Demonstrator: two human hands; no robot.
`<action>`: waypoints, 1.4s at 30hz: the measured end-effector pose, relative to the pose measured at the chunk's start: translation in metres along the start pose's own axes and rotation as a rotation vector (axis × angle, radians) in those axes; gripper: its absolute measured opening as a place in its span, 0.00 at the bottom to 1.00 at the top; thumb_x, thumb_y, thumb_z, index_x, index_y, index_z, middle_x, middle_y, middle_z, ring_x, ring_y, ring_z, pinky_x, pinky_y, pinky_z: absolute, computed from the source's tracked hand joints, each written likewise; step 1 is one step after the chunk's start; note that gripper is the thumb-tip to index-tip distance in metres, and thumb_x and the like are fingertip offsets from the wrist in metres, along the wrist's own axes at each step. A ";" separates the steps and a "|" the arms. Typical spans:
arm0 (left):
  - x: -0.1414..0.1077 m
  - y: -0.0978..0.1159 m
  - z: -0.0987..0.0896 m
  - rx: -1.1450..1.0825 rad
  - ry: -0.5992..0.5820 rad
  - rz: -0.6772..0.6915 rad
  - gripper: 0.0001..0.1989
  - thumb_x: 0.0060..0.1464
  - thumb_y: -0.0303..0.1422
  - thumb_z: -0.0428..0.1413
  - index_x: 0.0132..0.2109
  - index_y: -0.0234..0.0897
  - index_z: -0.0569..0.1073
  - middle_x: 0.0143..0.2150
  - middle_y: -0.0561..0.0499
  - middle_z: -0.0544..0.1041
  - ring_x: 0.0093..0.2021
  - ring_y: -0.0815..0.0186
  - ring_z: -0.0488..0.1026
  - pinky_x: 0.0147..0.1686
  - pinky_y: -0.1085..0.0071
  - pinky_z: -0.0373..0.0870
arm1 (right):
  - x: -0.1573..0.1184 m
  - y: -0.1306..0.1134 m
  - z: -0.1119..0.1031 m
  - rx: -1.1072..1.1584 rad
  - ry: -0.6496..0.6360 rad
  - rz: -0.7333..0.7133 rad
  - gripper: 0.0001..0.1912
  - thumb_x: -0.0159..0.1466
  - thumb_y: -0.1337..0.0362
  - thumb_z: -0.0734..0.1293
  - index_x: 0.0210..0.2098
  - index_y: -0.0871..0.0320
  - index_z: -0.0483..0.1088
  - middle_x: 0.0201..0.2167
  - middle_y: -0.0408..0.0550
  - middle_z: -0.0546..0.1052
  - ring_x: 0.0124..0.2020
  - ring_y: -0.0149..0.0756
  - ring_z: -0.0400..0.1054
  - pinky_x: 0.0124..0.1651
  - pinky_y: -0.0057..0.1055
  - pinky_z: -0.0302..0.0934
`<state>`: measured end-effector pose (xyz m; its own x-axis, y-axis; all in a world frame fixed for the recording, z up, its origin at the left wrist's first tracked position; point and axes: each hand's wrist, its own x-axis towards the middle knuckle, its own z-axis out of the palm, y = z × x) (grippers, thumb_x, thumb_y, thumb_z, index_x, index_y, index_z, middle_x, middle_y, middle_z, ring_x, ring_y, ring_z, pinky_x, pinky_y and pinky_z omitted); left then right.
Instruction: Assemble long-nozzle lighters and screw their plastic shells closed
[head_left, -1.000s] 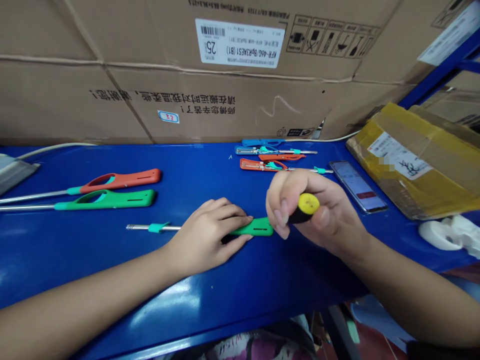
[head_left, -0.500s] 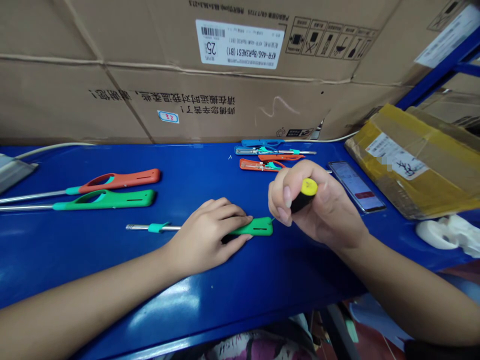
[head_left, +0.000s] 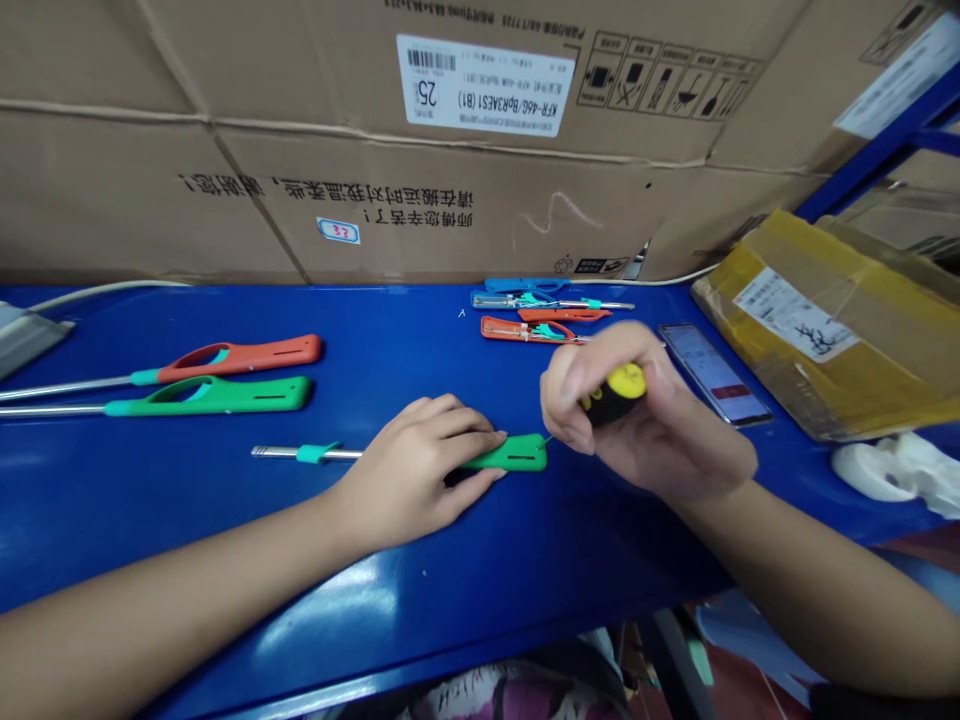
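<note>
My left hand [head_left: 431, 465] is closed over a green long-nosed lighter [head_left: 517, 453], pressing it flat against the blue table. The lighter's metal tube sticks out to the left, with a loose-looking turquoise collar [head_left: 319, 453] around it; the middle of the body is hidden under my fingers. In my right hand [head_left: 637, 410] is a screwdriver [head_left: 619, 392] with a black and yellow handle, fingers wrapped round it. Its thin shaft slants down to the right end of the green handle, where its tip meets the lighter.
An orange lighter [head_left: 247, 358] and another green lighter [head_left: 232, 396] lie at the left. Opened lighter halves [head_left: 517, 328] with exposed parts lie at the back. On the right are a phone [head_left: 712, 372], a taped carton [head_left: 840, 330] and a white object [head_left: 885, 465]. A large cardboard box [head_left: 247, 230] stands behind.
My right hand has turned at the wrist, tilting the screwdriver handle slightly to the right while the tip stays at the lighter's end. My left hand and the lighter stay put.
</note>
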<state>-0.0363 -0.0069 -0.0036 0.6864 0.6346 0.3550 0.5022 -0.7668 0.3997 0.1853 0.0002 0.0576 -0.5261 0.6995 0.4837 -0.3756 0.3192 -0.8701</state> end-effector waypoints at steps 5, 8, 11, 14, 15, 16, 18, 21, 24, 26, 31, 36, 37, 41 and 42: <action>0.001 0.000 0.000 -0.003 -0.007 0.002 0.12 0.65 0.36 0.57 0.51 0.39 0.79 0.47 0.46 0.80 0.45 0.59 0.73 0.46 0.62 0.68 | -0.001 0.003 0.001 -0.025 -0.033 -0.057 0.13 0.73 0.56 0.61 0.39 0.59 0.70 0.33 0.46 0.68 0.28 0.31 0.65 0.30 0.32 0.62; 0.001 0.000 0.000 0.008 0.000 0.005 0.11 0.65 0.36 0.57 0.50 0.38 0.79 0.47 0.47 0.80 0.45 0.59 0.73 0.45 0.62 0.67 | 0.000 0.007 0.002 -0.014 -0.022 -0.092 0.08 0.71 0.59 0.64 0.41 0.58 0.68 0.36 0.46 0.68 0.28 0.30 0.67 0.30 0.32 0.64; 0.000 0.000 0.000 0.007 0.000 0.004 0.12 0.65 0.36 0.57 0.52 0.37 0.78 0.47 0.47 0.80 0.45 0.59 0.73 0.45 0.62 0.68 | 0.000 0.010 0.001 0.001 0.031 -0.098 0.05 0.69 0.64 0.67 0.42 0.55 0.66 0.34 0.42 0.69 0.25 0.26 0.63 0.27 0.27 0.61; 0.000 0.001 0.000 -0.004 -0.006 -0.002 0.13 0.65 0.36 0.57 0.53 0.37 0.78 0.47 0.47 0.80 0.46 0.59 0.73 0.45 0.62 0.68 | -0.001 0.009 0.001 -0.003 0.104 -0.064 0.05 0.70 0.61 0.66 0.41 0.53 0.65 0.28 0.38 0.68 0.23 0.26 0.58 0.26 0.26 0.57; 0.000 0.001 0.000 -0.005 -0.007 -0.003 0.13 0.65 0.36 0.57 0.52 0.37 0.78 0.47 0.47 0.80 0.46 0.59 0.73 0.45 0.62 0.68 | -0.001 0.008 0.001 -0.003 0.109 -0.041 0.07 0.71 0.57 0.64 0.42 0.52 0.65 0.28 0.39 0.68 0.23 0.27 0.58 0.25 0.27 0.57; 0.001 0.001 0.000 -0.006 -0.007 -0.004 0.13 0.65 0.36 0.57 0.52 0.37 0.78 0.47 0.47 0.80 0.46 0.59 0.73 0.45 0.62 0.68 | -0.001 0.006 0.001 -0.004 0.101 -0.021 0.10 0.72 0.54 0.61 0.43 0.53 0.66 0.28 0.40 0.68 0.24 0.29 0.59 0.26 0.28 0.57; 0.001 0.001 0.000 -0.006 -0.003 -0.001 0.12 0.65 0.36 0.57 0.52 0.37 0.79 0.47 0.47 0.80 0.45 0.59 0.73 0.45 0.62 0.68 | -0.001 0.003 0.001 -0.005 0.060 -0.009 0.15 0.74 0.53 0.57 0.44 0.55 0.69 0.29 0.43 0.68 0.26 0.31 0.62 0.27 0.30 0.58; 0.001 0.001 0.000 -0.002 -0.002 0.005 0.12 0.65 0.36 0.57 0.52 0.38 0.78 0.47 0.47 0.80 0.45 0.59 0.73 0.45 0.62 0.68 | -0.001 0.000 0.000 -0.026 -0.011 -0.048 0.14 0.73 0.58 0.59 0.42 0.59 0.72 0.34 0.46 0.68 0.28 0.31 0.65 0.30 0.33 0.61; 0.000 0.001 0.001 0.012 0.003 0.012 0.12 0.65 0.36 0.57 0.51 0.38 0.79 0.47 0.48 0.80 0.45 0.59 0.73 0.44 0.61 0.67 | -0.002 0.001 0.000 -0.029 -0.044 -0.045 0.11 0.71 0.58 0.63 0.39 0.59 0.71 0.38 0.48 0.69 0.30 0.32 0.68 0.32 0.34 0.63; -0.001 0.000 0.001 0.017 0.006 0.014 0.12 0.65 0.37 0.56 0.51 0.38 0.79 0.48 0.48 0.80 0.46 0.59 0.73 0.45 0.61 0.67 | -0.001 0.003 0.000 0.018 -0.052 -0.035 0.08 0.71 0.59 0.65 0.41 0.58 0.69 0.40 0.47 0.69 0.30 0.30 0.68 0.31 0.32 0.62; 0.001 -0.001 0.001 -0.002 -0.005 -0.002 0.13 0.65 0.36 0.57 0.52 0.38 0.78 0.47 0.48 0.80 0.46 0.60 0.73 0.45 0.62 0.68 | 0.000 0.004 0.000 0.088 0.023 -0.006 0.06 0.70 0.59 0.66 0.41 0.55 0.67 0.29 0.39 0.66 0.25 0.27 0.58 0.28 0.27 0.54; 0.000 -0.001 0.001 0.001 0.005 0.012 0.12 0.65 0.36 0.57 0.52 0.37 0.78 0.47 0.47 0.80 0.45 0.60 0.73 0.46 0.61 0.68 | -0.001 0.003 -0.003 0.090 -0.017 0.021 0.19 0.75 0.54 0.55 0.46 0.58 0.71 0.30 0.45 0.67 0.29 0.32 0.61 0.29 0.31 0.56; 0.000 -0.001 0.001 0.002 0.008 0.014 0.12 0.65 0.36 0.57 0.52 0.37 0.78 0.47 0.47 0.80 0.45 0.60 0.73 0.46 0.62 0.68 | -0.001 0.003 -0.003 0.085 -0.032 0.005 0.18 0.75 0.55 0.55 0.45 0.59 0.72 0.31 0.45 0.67 0.29 0.32 0.61 0.30 0.31 0.56; 0.000 0.000 0.001 0.013 0.012 0.018 0.12 0.65 0.36 0.57 0.51 0.37 0.78 0.46 0.47 0.80 0.44 0.59 0.73 0.44 0.62 0.67 | -0.002 0.007 0.000 0.067 -0.054 -0.035 0.10 0.72 0.57 0.64 0.41 0.58 0.69 0.34 0.45 0.69 0.30 0.31 0.64 0.31 0.31 0.60; 0.000 0.000 0.001 0.018 0.017 0.019 0.12 0.65 0.36 0.57 0.51 0.37 0.79 0.45 0.48 0.80 0.44 0.59 0.73 0.43 0.62 0.67 | -0.002 0.008 0.001 0.068 -0.051 -0.038 0.08 0.70 0.59 0.66 0.42 0.57 0.68 0.35 0.45 0.70 0.32 0.32 0.65 0.32 0.31 0.61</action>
<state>-0.0357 -0.0067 -0.0044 0.6871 0.6214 0.3765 0.4989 -0.7803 0.3772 0.1829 0.0005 0.0495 -0.5479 0.6534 0.5223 -0.4463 0.2997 -0.8432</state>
